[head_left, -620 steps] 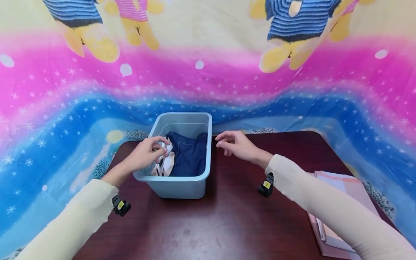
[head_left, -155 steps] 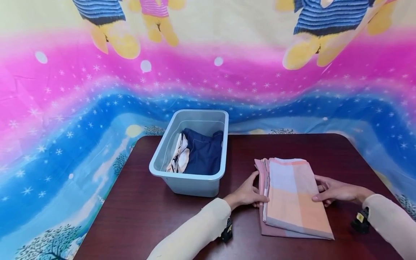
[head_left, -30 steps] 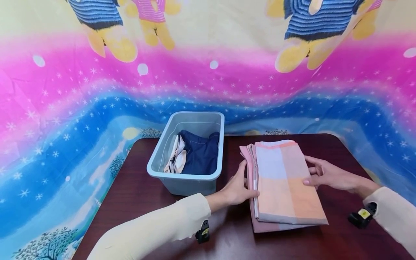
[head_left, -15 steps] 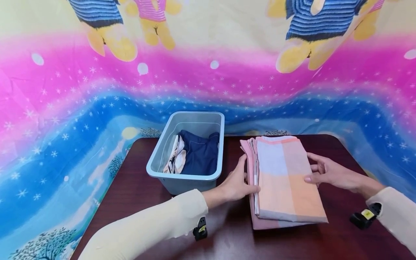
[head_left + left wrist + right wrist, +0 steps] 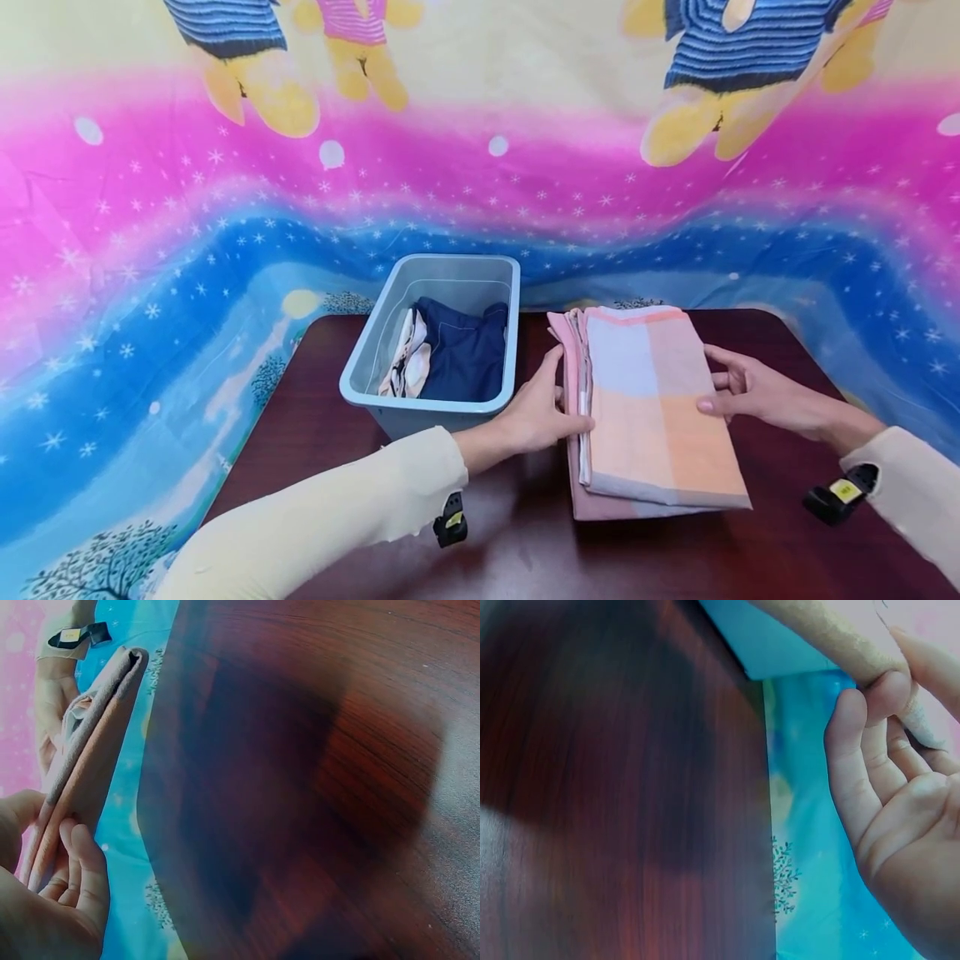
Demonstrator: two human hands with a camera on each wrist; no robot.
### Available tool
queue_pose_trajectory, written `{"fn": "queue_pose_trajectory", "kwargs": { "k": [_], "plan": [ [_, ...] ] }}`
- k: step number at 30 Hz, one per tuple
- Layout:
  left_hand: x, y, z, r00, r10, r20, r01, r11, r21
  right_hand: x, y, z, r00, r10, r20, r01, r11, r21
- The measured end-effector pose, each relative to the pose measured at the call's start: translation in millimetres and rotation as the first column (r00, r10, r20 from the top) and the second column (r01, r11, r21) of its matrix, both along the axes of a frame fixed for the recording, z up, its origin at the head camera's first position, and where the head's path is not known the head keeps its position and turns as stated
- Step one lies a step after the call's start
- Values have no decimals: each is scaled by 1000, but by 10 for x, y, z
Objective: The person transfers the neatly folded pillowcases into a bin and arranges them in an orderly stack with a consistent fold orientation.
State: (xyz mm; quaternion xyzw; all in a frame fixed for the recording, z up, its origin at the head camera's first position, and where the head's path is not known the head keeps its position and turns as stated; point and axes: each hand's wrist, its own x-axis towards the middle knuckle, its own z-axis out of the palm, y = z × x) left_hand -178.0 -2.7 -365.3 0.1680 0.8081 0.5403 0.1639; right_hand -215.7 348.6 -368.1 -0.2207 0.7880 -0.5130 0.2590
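A folded checked cloth [image 5: 637, 408] in pink, white and orange hangs above the table, its layers stacked flat. My left hand [image 5: 536, 417] pinches its left edge, thumb on top and fingers beneath. On the opposite edge, my right hand [image 5: 757, 396] grips the cloth the same way. The left wrist view shows the folded edge of the cloth [image 5: 94, 750] between thumb and fingers, apart from the tabletop. From the right wrist, the fingertips [image 5: 847, 712] press against the cloth's underside [image 5: 840, 637].
Left of the cloth stands a grey-blue plastic bin [image 5: 431, 407], close to my left hand. Inside it lie a dark navy garment [image 5: 465, 350] and a patterned cream-and-black cloth [image 5: 408, 362]. The dark red-brown table [image 5: 510, 533] backs onto a printed curtain [image 5: 480, 192].
Long before, my hands were at the bin and the cloth lay at the table's right side. Later both hands took hold of it. Over the last second it has risen slightly and shifted left.
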Motion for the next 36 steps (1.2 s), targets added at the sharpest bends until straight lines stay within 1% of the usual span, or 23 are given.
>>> {"fn": "queue_pose_trajectory", "kwargs": {
  "k": [2, 8, 13, 16, 22, 28, 36],
  "plan": [
    [0, -18, 30, 1000, -3, 9, 3, 1000, 7, -1, -18, 13, 1000, -2, 5, 2, 1000, -3],
    [3, -52, 137, 999, 15, 34, -15, 1000, 19, -32, -56, 67, 1000, -5, 28, 5, 1000, -4],
    [17, -83, 227, 999, 29, 46, -30, 999, 24, -46, -102, 136, 1000, -2, 24, 2, 1000, -4],
    [7, -106, 263, 998, 35, 56, -36, 999, 27, -39, -138, 175, 1000, -1, 13, 1, 1000, 2],
    [-27, -173, 321, 994, 33, 102, -37, 999, 40, -23, -210, 223, 1000, -11, 3, 11, 1000, 16],
    [-73, -266, 388, 991, 13, 137, -17, 999, 33, -25, -284, 256, 1000, -18, 25, 17, 1000, 22],
    [-144, -405, 443, 990, -13, 143, 13, 1000, 0, -41, -413, 286, 998, -31, 46, 30, 999, 16]
  ]
}}
